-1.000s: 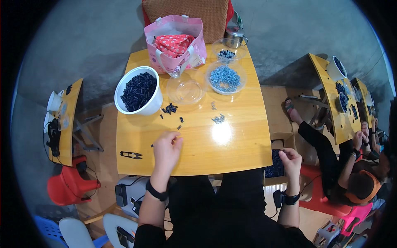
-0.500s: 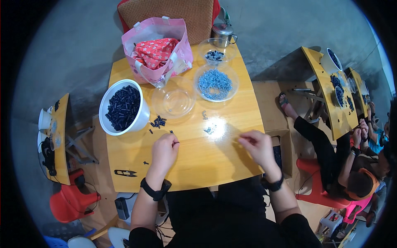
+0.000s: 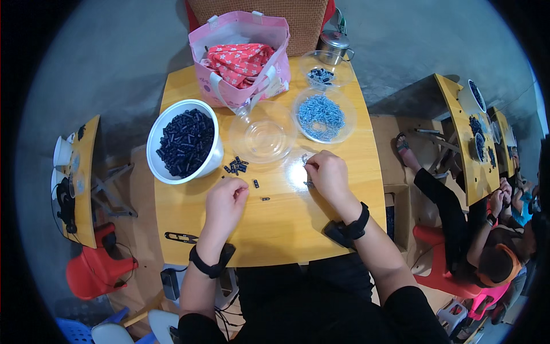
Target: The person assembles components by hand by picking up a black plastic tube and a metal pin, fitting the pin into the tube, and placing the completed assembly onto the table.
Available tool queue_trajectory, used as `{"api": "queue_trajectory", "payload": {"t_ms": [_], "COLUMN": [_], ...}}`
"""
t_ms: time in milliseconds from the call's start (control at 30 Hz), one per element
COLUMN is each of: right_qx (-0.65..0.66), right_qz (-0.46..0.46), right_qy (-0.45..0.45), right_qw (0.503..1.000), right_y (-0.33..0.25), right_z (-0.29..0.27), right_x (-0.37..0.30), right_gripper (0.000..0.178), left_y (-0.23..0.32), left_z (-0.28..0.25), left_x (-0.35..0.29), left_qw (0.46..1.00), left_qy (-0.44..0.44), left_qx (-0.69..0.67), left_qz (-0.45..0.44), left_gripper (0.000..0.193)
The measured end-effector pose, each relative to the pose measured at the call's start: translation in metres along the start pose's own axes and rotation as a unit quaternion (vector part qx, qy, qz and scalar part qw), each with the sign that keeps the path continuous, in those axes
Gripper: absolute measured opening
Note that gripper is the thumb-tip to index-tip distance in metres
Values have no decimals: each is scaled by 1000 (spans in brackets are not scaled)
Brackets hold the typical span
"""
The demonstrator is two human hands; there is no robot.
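Over the yellow table [image 3: 298, 238], the left hand [image 3: 226, 202] curls, fingertips together, any piece between them hidden, near the loose black pieces [image 3: 236, 166]; the right hand [image 3: 326, 175] is at the metal bits [image 3: 309, 184], though whether its fingertips part or meet cannot be told; both sorts look light, stiff, perhaps slippery, best pinched mid-length; open wood separates the hands, the white bucket [image 3: 216, 157] bounding the left.
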State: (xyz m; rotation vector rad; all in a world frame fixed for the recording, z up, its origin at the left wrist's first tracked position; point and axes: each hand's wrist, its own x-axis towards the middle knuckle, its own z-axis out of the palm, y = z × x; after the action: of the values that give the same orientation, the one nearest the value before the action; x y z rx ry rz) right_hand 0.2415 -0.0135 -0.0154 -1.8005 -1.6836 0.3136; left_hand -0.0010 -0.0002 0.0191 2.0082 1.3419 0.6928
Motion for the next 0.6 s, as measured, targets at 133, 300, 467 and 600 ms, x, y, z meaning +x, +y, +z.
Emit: {"api": "queue_trajectory", "payload": {"t_ms": [133, 300, 467, 600], "right_qx": [6, 154, 433, 587], "right_qz": [-26, 79, 177, 202], "right_qy": [-9, -46, -52, -115], "right_qw": [1000, 984, 882, 775], "right_y": [3, -5, -5, -23], "right_z": [0, -22, -50, -74], "right_x": [1, -7, -33, -60], "right_gripper": [8, 8, 8, 14], "left_y": [1, -3, 6, 34], "left_z": [15, 24, 19, 14], "left_x": [14, 21, 12, -24], "left_qw": [999, 984, 994, 929], "left_qy": [-26, -58, -50, -116], "left_qx": [27, 139, 52, -333], "left_qz": [21, 91, 82, -111], "left_gripper": [11, 18, 12, 12]}}
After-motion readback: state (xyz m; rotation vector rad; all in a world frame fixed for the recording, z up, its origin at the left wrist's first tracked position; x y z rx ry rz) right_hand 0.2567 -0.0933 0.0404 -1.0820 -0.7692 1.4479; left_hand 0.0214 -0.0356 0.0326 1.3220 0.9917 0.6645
